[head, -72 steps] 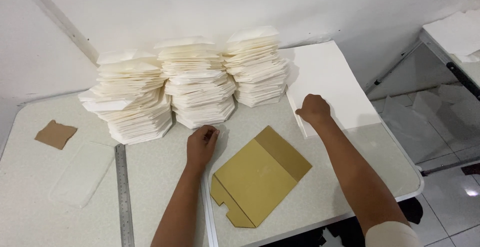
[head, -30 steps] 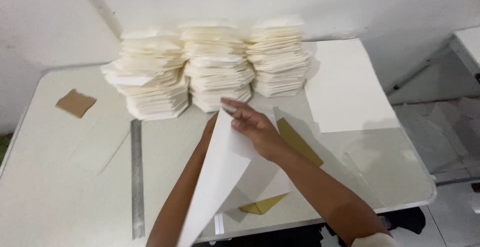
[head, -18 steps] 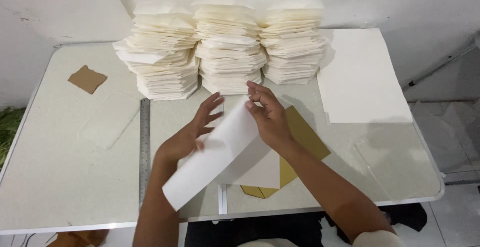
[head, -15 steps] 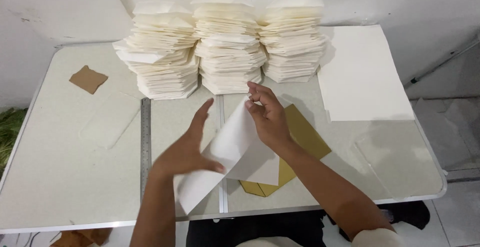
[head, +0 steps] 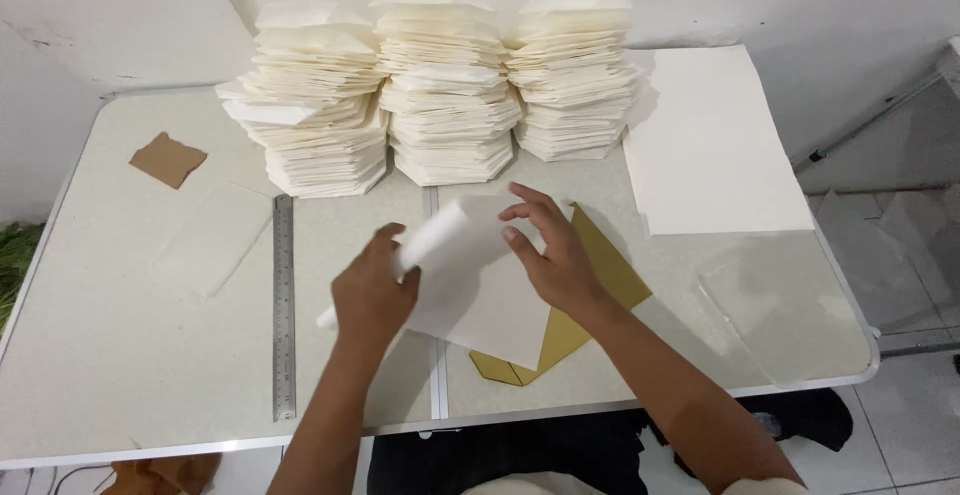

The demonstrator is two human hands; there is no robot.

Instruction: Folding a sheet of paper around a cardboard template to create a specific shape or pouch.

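At nine o'clock on the pale table (head: 120, 355), towards the far left corner, I see a small brown cardboard scrap (head: 167, 159), and just right of it a faint translucent sheet (head: 212, 237) lying flat. Next comes a steel ruler (head: 283, 307), running from six to twelve o'clock along the tabletop.

My left hand (head: 372, 295) sits near the centre, fingers curled over the left edge of a white paper sheet (head: 480, 290), which it is grasping where that edge curls up into a soft roll pointing to about two o'clock. The sheet itself lies at the centre of the table, on top of a brown card template (head: 590, 285) whose corners stick out at three and at six o'clock.

At twelve o'clock, along the wall, stand three tall stacks of folded white paper (head: 445, 95), side by side and touching.

My right hand (head: 550, 250) is opened flat, fingers spread, pressing down on the sheet's right half; it grips nothing.

At two o'clock lies a pile of flat white sheets (head: 715, 145), just beside the rightmost stack. At four o'clock, near the table's corner, rests a clear plastic film (head: 790, 305).
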